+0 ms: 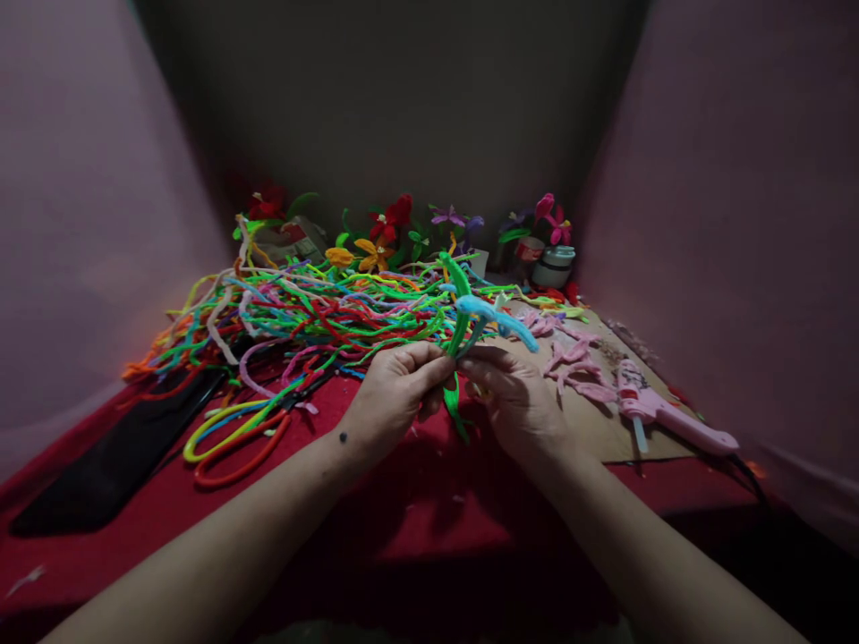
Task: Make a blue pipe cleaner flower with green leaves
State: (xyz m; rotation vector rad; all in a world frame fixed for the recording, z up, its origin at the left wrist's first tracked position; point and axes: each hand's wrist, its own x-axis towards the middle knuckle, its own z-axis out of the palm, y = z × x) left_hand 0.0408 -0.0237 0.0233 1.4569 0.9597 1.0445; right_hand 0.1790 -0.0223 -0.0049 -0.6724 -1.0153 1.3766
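Both hands meet over the front of the table, pinching the stem of a pipe-cleaner flower (478,309) with light blue petals and green leaves. My left hand (403,383) is closed, thumb and forefinger pressed on the green part. Against it, my right hand (520,398) is closed on the same stem below the blue petals. One green leaf stands up above the fingers, and another green piece hangs beneath them. The fingertips hide the point where the parts join.
A heap of colourful pipe cleaners (322,309) spreads behind my hands. Scissors (285,416) lie at left beside a black flat object (114,465). A pink glue gun (671,416) and pink petals (581,367) rest on cardboard (604,438). Finished flowers (389,224) and a jar (554,266) stand behind.
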